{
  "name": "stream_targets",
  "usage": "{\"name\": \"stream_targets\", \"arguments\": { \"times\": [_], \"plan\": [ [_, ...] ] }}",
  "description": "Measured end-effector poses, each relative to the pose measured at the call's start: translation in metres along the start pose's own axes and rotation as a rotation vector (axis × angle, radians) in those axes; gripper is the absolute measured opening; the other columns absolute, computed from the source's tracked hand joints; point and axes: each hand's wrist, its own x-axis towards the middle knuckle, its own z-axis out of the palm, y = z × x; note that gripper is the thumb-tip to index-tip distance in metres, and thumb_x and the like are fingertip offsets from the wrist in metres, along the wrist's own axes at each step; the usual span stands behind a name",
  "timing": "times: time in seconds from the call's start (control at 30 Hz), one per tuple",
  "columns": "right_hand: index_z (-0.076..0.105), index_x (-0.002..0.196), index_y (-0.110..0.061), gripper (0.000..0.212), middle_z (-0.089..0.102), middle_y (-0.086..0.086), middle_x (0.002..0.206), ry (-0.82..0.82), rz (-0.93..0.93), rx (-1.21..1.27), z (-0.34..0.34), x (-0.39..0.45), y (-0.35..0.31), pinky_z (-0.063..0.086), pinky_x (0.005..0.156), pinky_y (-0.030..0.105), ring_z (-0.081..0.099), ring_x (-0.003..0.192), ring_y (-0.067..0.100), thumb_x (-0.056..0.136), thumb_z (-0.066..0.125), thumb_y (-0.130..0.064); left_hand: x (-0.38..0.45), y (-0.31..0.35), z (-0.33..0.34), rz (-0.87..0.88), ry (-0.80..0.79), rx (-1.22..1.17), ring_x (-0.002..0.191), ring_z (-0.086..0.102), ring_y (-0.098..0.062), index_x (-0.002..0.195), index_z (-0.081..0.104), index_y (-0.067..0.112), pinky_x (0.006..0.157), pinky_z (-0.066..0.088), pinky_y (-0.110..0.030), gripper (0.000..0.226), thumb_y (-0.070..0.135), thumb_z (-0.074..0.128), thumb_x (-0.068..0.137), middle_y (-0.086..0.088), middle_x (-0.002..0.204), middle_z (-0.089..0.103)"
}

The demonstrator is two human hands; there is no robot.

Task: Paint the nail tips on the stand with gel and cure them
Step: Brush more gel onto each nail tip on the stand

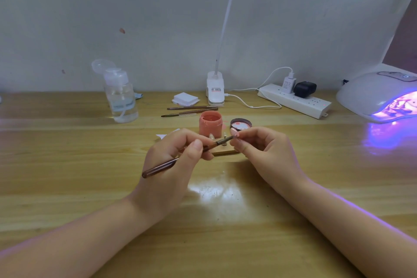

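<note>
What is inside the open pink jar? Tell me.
Coral-pink gel coats the inside of the pink jar up to its rim. How deep it goes cannot be seen. Its lid lies beside it, smeared pink inside.

Gel jar (210, 124) behind stand (225, 152)
</note>
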Motion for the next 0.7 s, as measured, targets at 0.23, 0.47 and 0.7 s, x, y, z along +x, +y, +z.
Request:
{"name": "stream_targets", "arguments": {
  "times": [0.23,0.47,0.7],
  "plan": [
    [0.072,0.083,-0.016,0.008,0.075,-0.004,0.078,-0.036,-0.003,0.052,0.0002,0.0003,-0.0003,0.053,0.072,0.016,0.07,0.074,0.006,0.082,0.074,-0.008,0.0023,0.0002,0.0011,-0.05,0.07,0.052,0.086,0.068,-0.008,0.092,0.069,0.024,0.076,0.049,-0.017,0.019,0.024,0.05,0.09,0.005,0.083,0.073],
    [0.072,0.082,-0.021,0.008,0.075,-0.004,0.076,-0.019,-0.027,0.045,0.0,-0.0002,0.0003,0.055,0.073,0.02,0.07,0.072,0.006,0.081,0.074,-0.013,0.0006,0.0049,-0.0002,0.025,0.025,0.147,0.092,0.066,-0.016,0.097,0.07,0.028,0.082,0.051,-0.029,0.022,0.037,0.054,0.085,0.009,0.088,0.073],
    [0.072,0.082,-0.021,0.008,0.075,-0.002,0.077,-0.005,-0.025,0.022,-0.0009,-0.0002,-0.0007,0.055,0.074,0.022,0.07,0.072,0.007,0.082,0.074,-0.013,0.0001,0.0033,-0.0011,0.013,0.034,0.026,0.081,0.068,-0.015,0.088,0.069,0.02,0.079,0.052,-0.037,0.025,0.036,0.051,0.081,0.001,0.081,0.071]
  ]
}}
